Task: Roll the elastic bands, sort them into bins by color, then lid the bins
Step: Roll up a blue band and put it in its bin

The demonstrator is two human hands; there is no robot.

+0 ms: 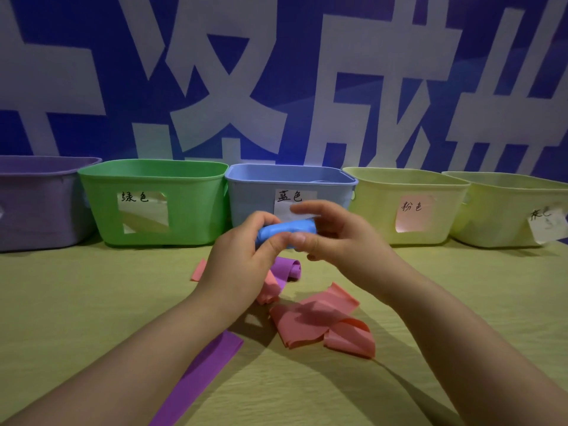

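A rolled blue elastic band [287, 230] is held in the air between both hands, just in front of the blue bin [255, 195]. My left hand [242, 259] grips its left end, thumb on the front. My right hand [335, 238] pinches its right end with curled fingers. On the table below lie pink bands [319, 324] in a loose pile and a purple band [199, 376] stretching toward me, its far end curled [290, 269]. Another pink strip [199, 269] peeks out left of my left hand.
Five open bins stand in a row along the blue wall: purple [40, 207], green [184, 210], blue, and two pale yellow ones [378, 210] [491, 216], each with a paper label. The table [92, 302] has a yellow-green cloth.
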